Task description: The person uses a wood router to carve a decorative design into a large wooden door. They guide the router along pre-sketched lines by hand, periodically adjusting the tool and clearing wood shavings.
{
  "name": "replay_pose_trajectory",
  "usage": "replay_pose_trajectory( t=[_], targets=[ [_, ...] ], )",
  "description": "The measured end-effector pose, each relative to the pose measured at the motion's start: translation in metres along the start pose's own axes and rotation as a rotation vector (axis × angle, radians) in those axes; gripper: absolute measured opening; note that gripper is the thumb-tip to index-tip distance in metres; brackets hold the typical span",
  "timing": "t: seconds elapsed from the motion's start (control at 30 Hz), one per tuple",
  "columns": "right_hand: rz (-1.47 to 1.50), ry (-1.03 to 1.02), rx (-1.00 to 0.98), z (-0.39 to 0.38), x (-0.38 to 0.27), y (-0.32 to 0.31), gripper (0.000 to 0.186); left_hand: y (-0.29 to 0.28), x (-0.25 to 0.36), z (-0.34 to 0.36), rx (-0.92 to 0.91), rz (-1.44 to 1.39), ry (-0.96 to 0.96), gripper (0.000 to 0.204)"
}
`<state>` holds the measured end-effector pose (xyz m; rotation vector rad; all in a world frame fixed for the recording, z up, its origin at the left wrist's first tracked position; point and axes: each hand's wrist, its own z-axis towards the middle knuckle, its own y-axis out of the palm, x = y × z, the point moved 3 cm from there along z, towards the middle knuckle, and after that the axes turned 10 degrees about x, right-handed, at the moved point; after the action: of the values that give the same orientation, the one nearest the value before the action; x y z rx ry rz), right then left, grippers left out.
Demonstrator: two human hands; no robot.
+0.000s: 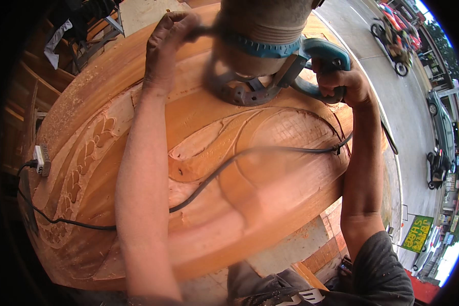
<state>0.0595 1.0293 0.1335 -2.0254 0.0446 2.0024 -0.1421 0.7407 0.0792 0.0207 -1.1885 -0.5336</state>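
Nearest the body, the dark sleeve of the right arm sits just beyond the lower edge, and past it lies the broad wooden board, its long axis running from lower left to upper right. A black cable crosses the carving, passing behind the left forearm to a white socket block at the left end. Farther out, over the upper part of the board, the router stands between the two hands: to the right of the left fingers, to the left of the right ones. The left hand has its fingers curled around the dark side knob; the right hand is wrapped around the teal handle, nearer to the base ring. Blur hides whether that ring touches the wood. Beyond, a motorbike is on the road.
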Motion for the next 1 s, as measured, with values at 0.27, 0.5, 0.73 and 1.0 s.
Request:
replay_pose_trajectory(
  t=[0.27,0.5,0.73,1.0],
  targets=[
    [-0.012,0.036,0.019,0.0,0.003,-0.004,0.035,0.0,0.001,-0.001,-0.012,-0.004,0.011,0.021],
    [0.007,0.042,0.012,-0.002,0.0,-0.002,0.034,0.001,0.003,-0.002,-0.02,-0.006,0.011,0.021],
    [-0.021,0.028,0.005,-0.001,-0.002,0.002,0.032,-0.002,0.005,-0.002,-0.002,0.017,0.024,0.021],
    [-0.049,0.0,0.016,0.004,0.0,0.005,0.032,-0.005,0.004,0.0,0.025,0.062,0.045,0.024]
  ],
)
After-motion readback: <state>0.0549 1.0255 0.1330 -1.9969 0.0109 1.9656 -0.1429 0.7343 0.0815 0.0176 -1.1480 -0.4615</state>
